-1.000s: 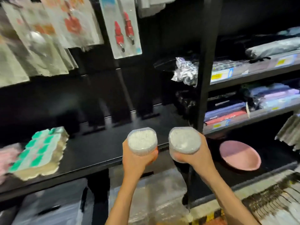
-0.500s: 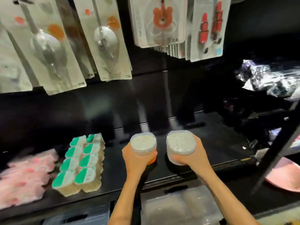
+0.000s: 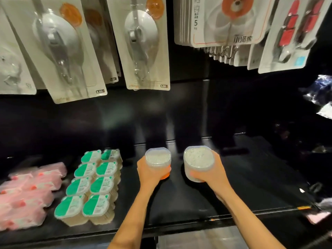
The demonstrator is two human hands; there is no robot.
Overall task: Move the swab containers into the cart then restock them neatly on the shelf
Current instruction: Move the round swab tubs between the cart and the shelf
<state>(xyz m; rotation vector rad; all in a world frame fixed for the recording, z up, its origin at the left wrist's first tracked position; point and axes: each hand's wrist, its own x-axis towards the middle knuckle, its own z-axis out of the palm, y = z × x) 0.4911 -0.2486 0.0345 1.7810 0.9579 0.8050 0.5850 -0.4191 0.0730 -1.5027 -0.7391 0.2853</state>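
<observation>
Your left hand [image 3: 149, 174] is wrapped around a clear swab container with an orange base [image 3: 158, 163], fingers curled round its side, with the lid facing up at you and the white swab tips packed tight under it. Your right hand [image 3: 213, 174] grips a second, slightly larger clear swab container [image 3: 198, 163] the same way, thumb across its near wall and fingers round the far side. The two tubs sit side by side with a dark gap between them, both upright, both over the middle of the black shelf [image 3: 242, 200]. Whether their bases touch the shelf or hang just above it, you cannot tell from this angle.

To the left of your left forearm, a block of green-lidded packs [image 3: 89, 187] stands on the shelf in two neat columns, running from the front edge toward the back. Further left again lie pink wrapped packs [image 3: 30, 191], piled loosely against the shelf's left end.

Above the shelf, carded goods hang along the dark back wall: blister packs with silvery tools [image 3: 143, 42] to the left and centre, a thick stack of white cards with an orange round design [image 3: 226, 20] to the right, and a card with red items [image 3: 291, 33] just beside that. At the far right edge something crinkled and shiny [image 3: 321, 101] shows in the dark, too blurred to make out.
</observation>
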